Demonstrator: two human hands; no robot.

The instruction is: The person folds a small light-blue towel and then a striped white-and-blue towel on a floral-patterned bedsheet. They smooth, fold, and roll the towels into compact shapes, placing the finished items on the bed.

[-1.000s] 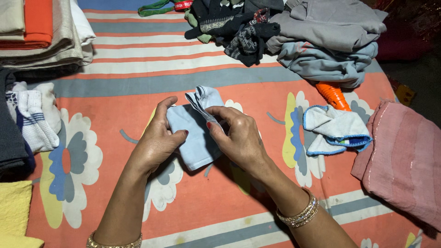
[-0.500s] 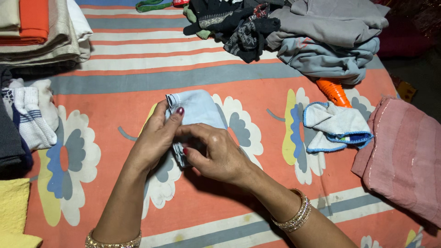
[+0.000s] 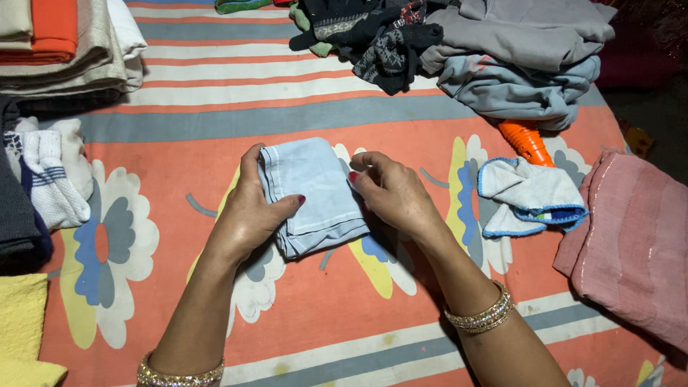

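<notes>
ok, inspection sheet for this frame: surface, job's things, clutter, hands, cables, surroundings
Surface: flowered orange bedsheet, striped at the far end.
Job's things: folded light blue cloth, flat on the sheet.
Clutter: folded stack far left; dark and grey clothes heap; orange plastic object; blue-edged white cloth; pink cloth; yellow cloth.
Hands: left hand pins the cloth, right hand fingers at its edge.
Cables: nothing seen.
Surroundings: dark, unclear.

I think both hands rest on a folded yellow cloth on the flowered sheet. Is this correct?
Not quite: the folded cloth under the left hand and right hand is light blue, as the head view shows. It does lie on the flowered sheet.
</notes>
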